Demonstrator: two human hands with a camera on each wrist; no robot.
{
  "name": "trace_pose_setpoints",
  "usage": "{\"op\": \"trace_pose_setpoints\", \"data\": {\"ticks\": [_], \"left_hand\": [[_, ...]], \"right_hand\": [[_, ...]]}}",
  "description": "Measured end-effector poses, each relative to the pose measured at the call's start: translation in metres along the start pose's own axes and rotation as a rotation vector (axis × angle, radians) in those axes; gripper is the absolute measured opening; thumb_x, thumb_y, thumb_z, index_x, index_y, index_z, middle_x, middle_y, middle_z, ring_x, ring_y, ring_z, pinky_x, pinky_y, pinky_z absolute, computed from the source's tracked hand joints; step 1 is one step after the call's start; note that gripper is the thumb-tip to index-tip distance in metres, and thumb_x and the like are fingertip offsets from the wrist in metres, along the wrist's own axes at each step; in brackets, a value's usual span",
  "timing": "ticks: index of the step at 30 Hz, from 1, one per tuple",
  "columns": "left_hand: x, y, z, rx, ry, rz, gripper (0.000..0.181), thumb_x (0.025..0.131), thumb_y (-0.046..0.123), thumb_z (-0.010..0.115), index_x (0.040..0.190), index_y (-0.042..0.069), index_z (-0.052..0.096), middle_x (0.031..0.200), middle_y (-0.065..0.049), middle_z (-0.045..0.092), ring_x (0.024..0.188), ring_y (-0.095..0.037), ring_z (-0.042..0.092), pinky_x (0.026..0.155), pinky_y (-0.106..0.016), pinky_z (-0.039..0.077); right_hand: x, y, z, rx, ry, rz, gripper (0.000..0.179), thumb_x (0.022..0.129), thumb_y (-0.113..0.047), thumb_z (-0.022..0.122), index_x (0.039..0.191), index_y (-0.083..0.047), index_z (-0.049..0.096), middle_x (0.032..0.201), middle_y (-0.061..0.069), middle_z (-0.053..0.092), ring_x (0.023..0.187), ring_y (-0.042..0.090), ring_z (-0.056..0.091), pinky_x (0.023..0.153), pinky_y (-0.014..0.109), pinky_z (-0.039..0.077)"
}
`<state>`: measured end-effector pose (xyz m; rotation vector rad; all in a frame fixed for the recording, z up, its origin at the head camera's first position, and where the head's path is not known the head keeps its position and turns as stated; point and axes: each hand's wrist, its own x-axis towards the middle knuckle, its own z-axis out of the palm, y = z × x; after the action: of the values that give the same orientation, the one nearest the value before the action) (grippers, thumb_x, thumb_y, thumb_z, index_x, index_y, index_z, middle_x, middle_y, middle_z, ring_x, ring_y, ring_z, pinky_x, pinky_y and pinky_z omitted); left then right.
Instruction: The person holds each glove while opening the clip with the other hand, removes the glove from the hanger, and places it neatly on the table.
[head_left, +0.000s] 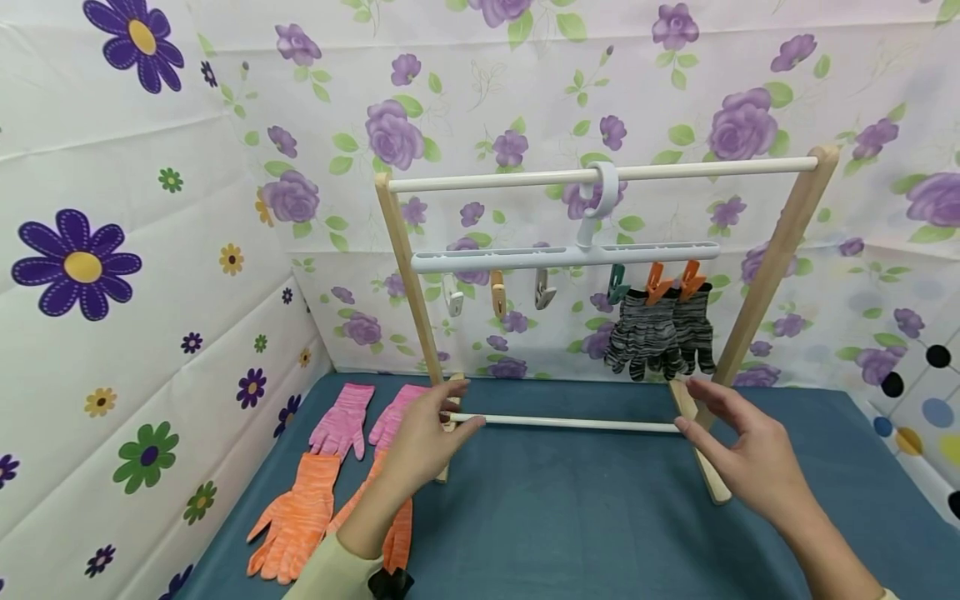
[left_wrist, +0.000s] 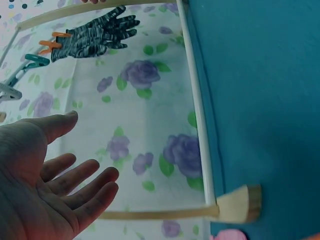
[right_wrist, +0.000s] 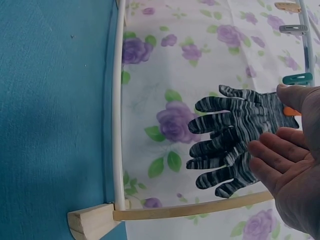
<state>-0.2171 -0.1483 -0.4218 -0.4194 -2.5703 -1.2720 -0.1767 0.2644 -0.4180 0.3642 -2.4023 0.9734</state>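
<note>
My left hand [head_left: 427, 437] is held in front of the left end of the rack's low white rod [head_left: 570, 422], overlapping it in the head view. In the left wrist view, that hand [left_wrist: 60, 185] has its fingers spread and nothing in them. Near the rod's other end, my right hand [head_left: 757, 454] is just as bare, fingers extended, below the hanging gloves. A pair of black-and-grey knit gloves [head_left: 647, 333] hangs from orange clips [head_left: 657, 283] on a pale grey hanger [head_left: 510, 259]. The hanger's hook [head_left: 606, 196] goes over the rack's top rod [head_left: 697, 170].
A green clip [head_left: 617, 285], a grey clip [head_left: 543, 289], a tan clip [head_left: 498, 294] and a white clip [head_left: 452, 296] hold nothing. Pink gloves [head_left: 343, 421] and orange gloves [head_left: 296, 517] lie on the blue table [head_left: 570, 517] at left. Wooden posts [head_left: 776, 267] flank the hanger.
</note>
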Motion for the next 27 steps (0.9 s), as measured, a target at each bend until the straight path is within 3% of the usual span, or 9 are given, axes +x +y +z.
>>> {"op": "trace_pose_setpoints", "data": {"ticks": [4,11,19,27], "left_hand": [[0.010,0.009,0.007,-0.029,0.005,0.048,0.056,0.095,0.027,0.084,0.146,0.014,0.063,0.134,-0.005,0.070,0.113,-0.028,0.071,0.093,-0.052,0.058],[0.027,0.025,0.019,-0.056,-0.027,0.081,0.058,0.097,0.034,0.082,0.149,0.018,0.061,0.132,-0.003,0.070,0.115,-0.025,0.070,0.096,-0.047,0.057],[0.050,0.044,0.041,-0.178,-0.067,0.147,0.055,0.097,0.025,0.082,0.147,0.012,0.062,0.133,-0.006,0.070,0.116,-0.028,0.069,0.099,-0.049,0.056],[0.064,0.058,0.061,-0.224,-0.102,0.147,0.058,0.099,0.030,0.080,0.151,0.019,0.058,0.138,-0.002,0.067,0.123,-0.021,0.066,0.105,-0.040,0.052]], "right_hand": [[0.001,0.000,-0.001,-0.019,0.006,0.000,0.059,0.100,-0.024,0.078,0.153,-0.010,0.056,0.143,0.012,0.065,0.123,0.032,0.064,0.094,-0.001,0.034],[0.002,-0.001,-0.006,-0.017,-0.001,0.008,0.060,0.102,-0.028,0.076,0.154,-0.007,0.054,0.144,0.016,0.064,0.125,0.042,0.062,0.094,-0.001,0.032],[0.003,-0.001,-0.011,-0.022,0.012,0.018,0.060,0.102,-0.028,0.077,0.154,-0.010,0.054,0.144,0.015,0.064,0.124,0.042,0.062,0.094,0.000,0.034],[0.005,0.000,-0.015,-0.011,0.035,0.000,0.060,0.099,-0.021,0.079,0.153,-0.010,0.056,0.144,0.015,0.063,0.126,0.042,0.062,0.095,-0.001,0.032]]}}
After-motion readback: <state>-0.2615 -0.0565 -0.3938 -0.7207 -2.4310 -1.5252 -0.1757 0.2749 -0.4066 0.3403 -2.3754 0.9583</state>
